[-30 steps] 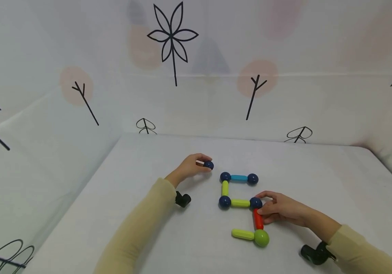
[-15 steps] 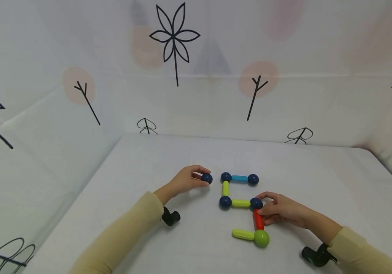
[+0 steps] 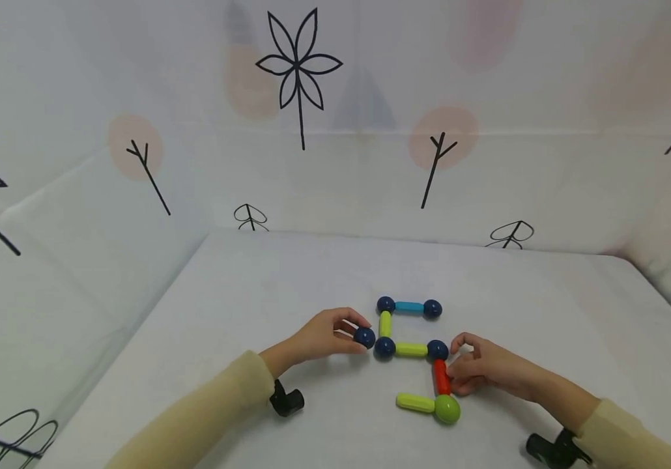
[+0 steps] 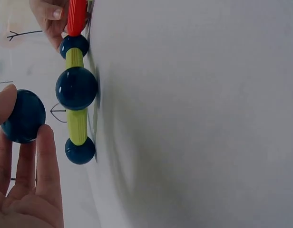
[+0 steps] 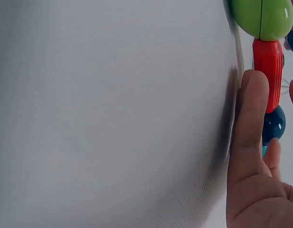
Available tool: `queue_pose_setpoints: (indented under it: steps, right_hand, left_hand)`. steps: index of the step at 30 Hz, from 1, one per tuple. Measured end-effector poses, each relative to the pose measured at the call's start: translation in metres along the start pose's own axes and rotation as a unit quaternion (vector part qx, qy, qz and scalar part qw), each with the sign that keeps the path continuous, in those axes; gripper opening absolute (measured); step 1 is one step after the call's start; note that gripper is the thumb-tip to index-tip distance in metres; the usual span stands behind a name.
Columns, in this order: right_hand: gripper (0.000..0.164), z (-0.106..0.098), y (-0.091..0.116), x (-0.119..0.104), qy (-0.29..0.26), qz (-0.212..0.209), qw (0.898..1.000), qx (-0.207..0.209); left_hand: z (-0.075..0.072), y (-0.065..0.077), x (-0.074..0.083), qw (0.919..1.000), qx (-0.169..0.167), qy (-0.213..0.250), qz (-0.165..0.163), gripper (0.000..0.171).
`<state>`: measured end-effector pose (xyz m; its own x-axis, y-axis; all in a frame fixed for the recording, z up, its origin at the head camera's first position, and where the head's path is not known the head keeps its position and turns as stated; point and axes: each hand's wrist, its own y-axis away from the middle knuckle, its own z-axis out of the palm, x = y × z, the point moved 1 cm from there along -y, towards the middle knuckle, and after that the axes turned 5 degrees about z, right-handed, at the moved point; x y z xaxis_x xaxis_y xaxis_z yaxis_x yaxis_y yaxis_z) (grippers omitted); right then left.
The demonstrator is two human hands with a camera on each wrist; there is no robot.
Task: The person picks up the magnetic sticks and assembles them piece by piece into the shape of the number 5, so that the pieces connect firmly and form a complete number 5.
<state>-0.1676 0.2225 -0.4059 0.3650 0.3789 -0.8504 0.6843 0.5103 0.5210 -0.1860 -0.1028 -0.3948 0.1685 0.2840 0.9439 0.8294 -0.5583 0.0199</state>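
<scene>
My left hand [image 3: 324, 335] pinches a loose dark blue ball [image 3: 365, 337] between thumb and fingers, right beside the corner ball [image 3: 385, 348] of a ball-and-stick figure. In the left wrist view, the held ball [image 4: 24, 116] shows a gap to that figure. The figure joins dark blue balls with yellow-green sticks [image 3: 412, 350] and a light blue stick [image 3: 409, 307]. A red stick [image 3: 441, 378] runs from its right-hand ball [image 3: 437, 350] to a green ball [image 3: 447, 409]. My right hand [image 3: 494, 371] has loosely bent fingers, with a fingertip right at the red stick.
Another yellow-green stick [image 3: 415, 402] points left from the green ball, its other end free. Everything lies on a white table [image 3: 288, 267] before a patterned cloth backdrop [image 3: 359, 182]. Black wrist cameras [image 3: 286, 400] hang under both sleeves.
My left hand has brought the loose blue ball nearer to me, down to beside the figure's corner ball. My right hand has drawn back slightly, its fingers coming off the right-hand blue ball.
</scene>
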Motion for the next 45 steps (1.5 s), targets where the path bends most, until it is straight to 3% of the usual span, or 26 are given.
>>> queue_pose_setpoints:
  steps: [4,9,18,31,39,45]
  right_hand:
    - [0.03,0.001,0.003,0.002,0.005,-0.012,1.0,-0.028]
    - [0.025,0.001,0.007,0.002,0.044,-0.03,0.996,-0.07]
    - [0.034,0.007,0.014,-0.002,0.106,-0.046,0.987,-0.115]
    - [0.027,0.016,0.012,-0.002,0.131,-0.074,0.983,-0.106]
    - [0.024,0.018,0.011,0.0,0.121,-0.08,0.983,-0.114]
    - [0.024,0.016,0.013,-0.001,0.121,-0.075,0.983,-0.117]
  left_hand:
    - [0.01,0.003,0.003,0.9994,-0.033,0.005,0.001,0.032]
    - [0.02,0.005,0.009,0.9987,-0.05,0.004,-0.01,0.032]
    - [0.032,0.009,0.008,0.996,-0.083,-0.012,-0.033,0.031]
    - [0.046,0.011,0.008,0.9883,-0.149,-0.027,-0.016,0.032]
    - [0.047,0.01,0.012,0.9856,-0.162,-0.035,-0.03,0.031]
    - [0.047,0.009,0.009,0.9843,-0.171,-0.038,-0.02,0.032]
